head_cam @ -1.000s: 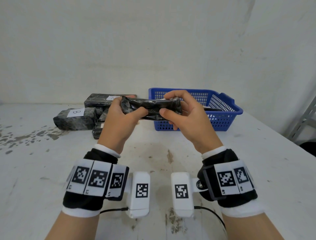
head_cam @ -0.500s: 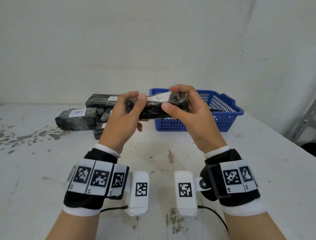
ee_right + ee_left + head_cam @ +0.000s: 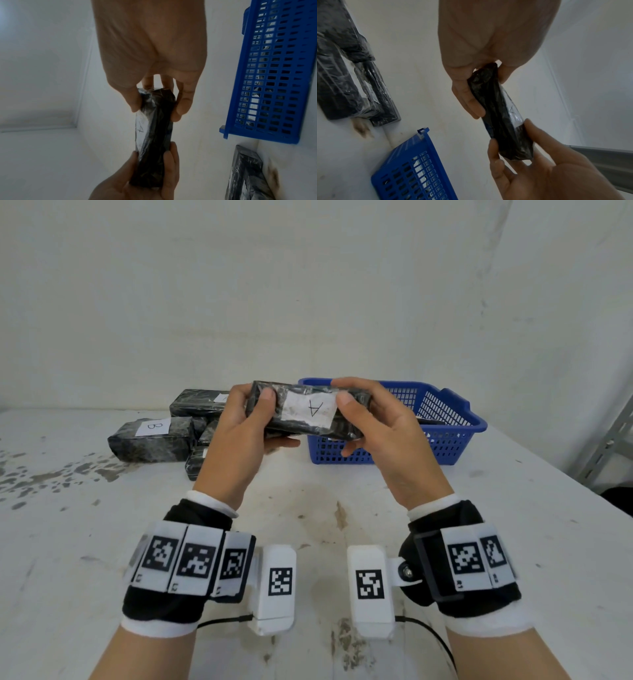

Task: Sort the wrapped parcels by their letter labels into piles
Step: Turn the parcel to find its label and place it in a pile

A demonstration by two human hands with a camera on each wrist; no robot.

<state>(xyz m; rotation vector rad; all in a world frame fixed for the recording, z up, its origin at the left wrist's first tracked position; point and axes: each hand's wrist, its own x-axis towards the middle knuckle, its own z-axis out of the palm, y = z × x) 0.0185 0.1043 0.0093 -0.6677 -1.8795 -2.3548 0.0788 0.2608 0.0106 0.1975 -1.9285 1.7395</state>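
Both hands hold one black wrapped parcel (image 3: 308,410) up above the table, its white label marked A facing me. My left hand (image 3: 251,419) grips its left end, thumb on top and fingers beneath. My right hand (image 3: 368,419) grips the right end the same way. The same parcel (image 3: 501,115) shows in the left wrist view and again as the parcel (image 3: 154,135) in the right wrist view, pinched at both ends. A parcel labelled B (image 3: 150,440) lies at the back left, beside a longer parcel (image 3: 198,404) and smaller ones (image 3: 196,463).
A blue plastic basket (image 3: 445,422) stands at the back right behind my right hand, with something dark inside. The white table (image 3: 308,508) is stained and meets a white wall. A grey metal shelf frame (image 3: 609,446) stands off the right edge.
Both hands have rolled the parcel toward me and lifted it slightly, so its A label, hidden a second ago, now faces up. The parcels on the table have not moved.
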